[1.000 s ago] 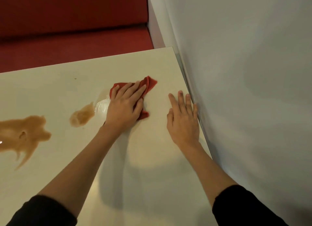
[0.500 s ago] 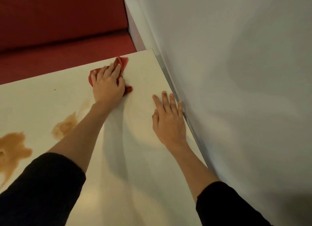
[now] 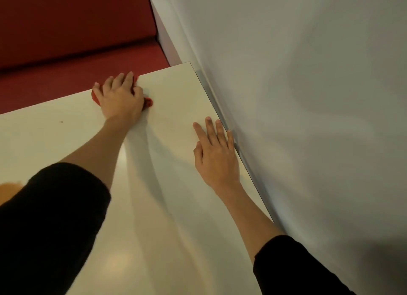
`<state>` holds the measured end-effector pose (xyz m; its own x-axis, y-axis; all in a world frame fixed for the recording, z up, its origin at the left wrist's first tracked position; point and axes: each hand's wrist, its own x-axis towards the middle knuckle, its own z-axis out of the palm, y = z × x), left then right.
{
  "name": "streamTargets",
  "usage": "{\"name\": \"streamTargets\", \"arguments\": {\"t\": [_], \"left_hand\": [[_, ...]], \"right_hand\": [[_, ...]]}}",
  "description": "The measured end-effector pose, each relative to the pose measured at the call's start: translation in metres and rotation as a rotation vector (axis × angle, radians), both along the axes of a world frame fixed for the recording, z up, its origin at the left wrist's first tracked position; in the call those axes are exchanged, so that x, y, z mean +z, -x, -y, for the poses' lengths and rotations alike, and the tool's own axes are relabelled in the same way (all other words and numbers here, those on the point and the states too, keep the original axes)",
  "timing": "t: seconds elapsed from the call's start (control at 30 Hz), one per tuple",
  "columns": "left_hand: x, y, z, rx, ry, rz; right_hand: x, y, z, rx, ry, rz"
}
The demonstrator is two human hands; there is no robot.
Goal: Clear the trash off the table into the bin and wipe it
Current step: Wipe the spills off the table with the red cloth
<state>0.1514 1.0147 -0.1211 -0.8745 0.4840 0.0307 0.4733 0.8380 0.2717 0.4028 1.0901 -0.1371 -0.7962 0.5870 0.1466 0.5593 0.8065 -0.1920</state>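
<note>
On a smooth cream rectangular table (image 3: pixel 171 92), the left hand (image 3: pixel 120 98) presses a crumpled red cloth (image 3: pixel 148 101) flat-fingered at the table's far edge, while the right hand (image 3: pixel 217 158) rests spread flat near its right edge.

white table (image 3: pixel 176 96), red cloth (image 3: pixel 148 101), brown spill (image 3: pixel 10 190)

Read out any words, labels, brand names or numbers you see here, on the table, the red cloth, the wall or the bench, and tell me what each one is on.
None: no text, label, logo or number shows anywhere.
The table, wall and red bench are plain.
The red cloth is mostly hidden under the left hand; the parts showing carry no print.
</note>
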Motion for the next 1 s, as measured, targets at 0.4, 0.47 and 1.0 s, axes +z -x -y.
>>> {"name": "streamTargets", "arguments": {"t": [0.4, 0.47, 1.0], "left_hand": [[0.002, -0.181, 0.058, -0.425, -0.090, 0.020], [0.002, -0.194, 0.074, -0.455, -0.080, 0.039], [0.034, 0.030, 0.228, -0.100, -0.199, 0.091]], "right_hand": [[0.006, 0.001, -0.001, 0.003, 0.039, 0.057], [0.008, 0.000, -0.001, 0.012, 0.060, 0.080], [0.048, 0.058, 0.166, -0.492, 0.427, 0.110]]}}
